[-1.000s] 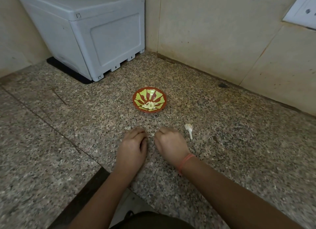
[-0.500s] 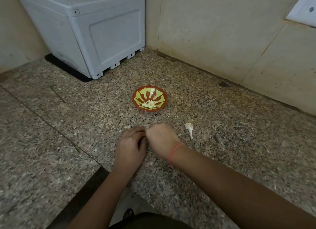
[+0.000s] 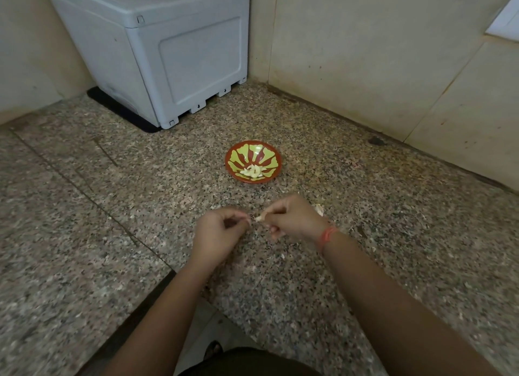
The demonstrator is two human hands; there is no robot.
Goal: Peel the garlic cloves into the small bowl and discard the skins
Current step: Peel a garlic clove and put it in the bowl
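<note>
Whereas a second ago both hands lay knuckles-down and slightly apart on the speckled granite desk (image 3: 112, 235), they now meet closely over it, working at one garlic clove (image 3: 259, 218). The right hand (image 3: 292, 221), with an orange thread band (image 3: 327, 234) at the wrist, pinches the pale clove between thumb and fingertips, so its tip pokes out toward the left hand. The left hand (image 3: 222, 229) is curled, thumb meeting forefinger right beside the clove's tip. Whether it holds a scrap of skin is too small to tell. Half a second ago the right hand had reached across to touch the left. The narrow gap between them now suggests a clove has been taken up and its peeling is under way, not finished.

The small bowl (image 3: 269, 155), red with yellow-green petals, sits beyond the hands, a little nearer the right one and well apart from both. A small heap of peeled cloves (image 3: 252, 172) already lies inside it. A pale garlic remnant (image 3: 319, 209) peeks out from behind the right hand, mostly hidden. A grey plastic box (image 3: 157, 53) stands far beyond the left hand, against the wall.
</note>
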